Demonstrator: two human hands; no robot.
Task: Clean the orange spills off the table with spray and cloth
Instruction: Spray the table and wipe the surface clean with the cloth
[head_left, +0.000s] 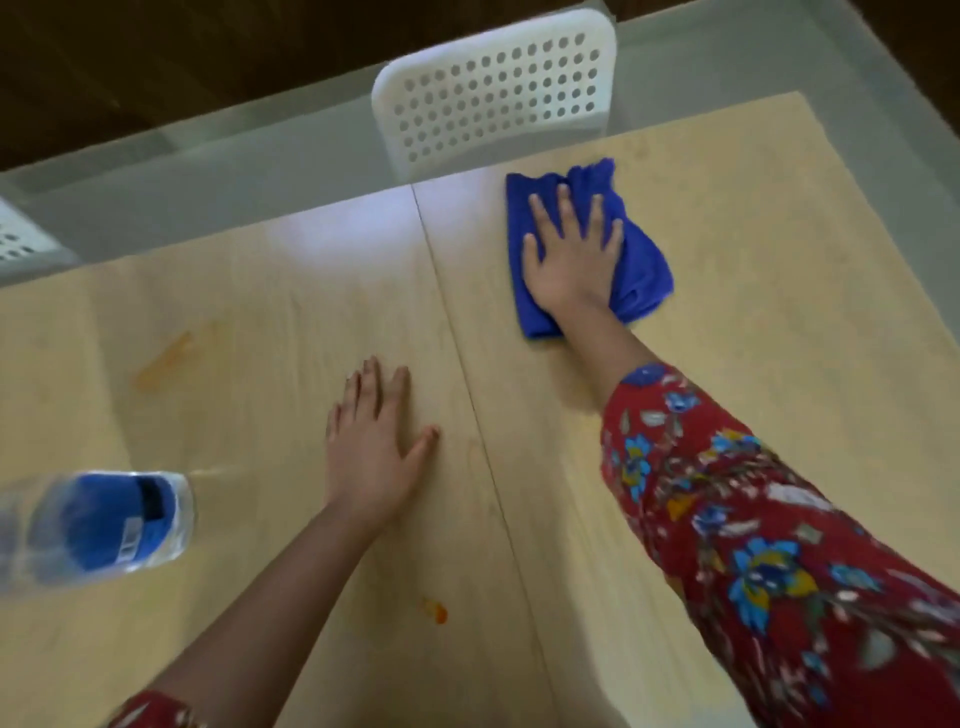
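Pressing blue cloth (644, 265) with right hand (571, 260) at 1 o'clock, fingers (566, 208) spread; resting left hand (371, 447) flat on tabletop (779, 338), fingers straight.

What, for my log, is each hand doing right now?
Left hand: open, flat on the table, holding nothing.
Right hand: open, fingers straight, pressing the cloth.

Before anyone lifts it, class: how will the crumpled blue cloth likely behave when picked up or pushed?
Probably floppy: the crumpled blue cloth bunches beside the right hand. Likely light, sliding not rolling on the smooth pale wooden table.
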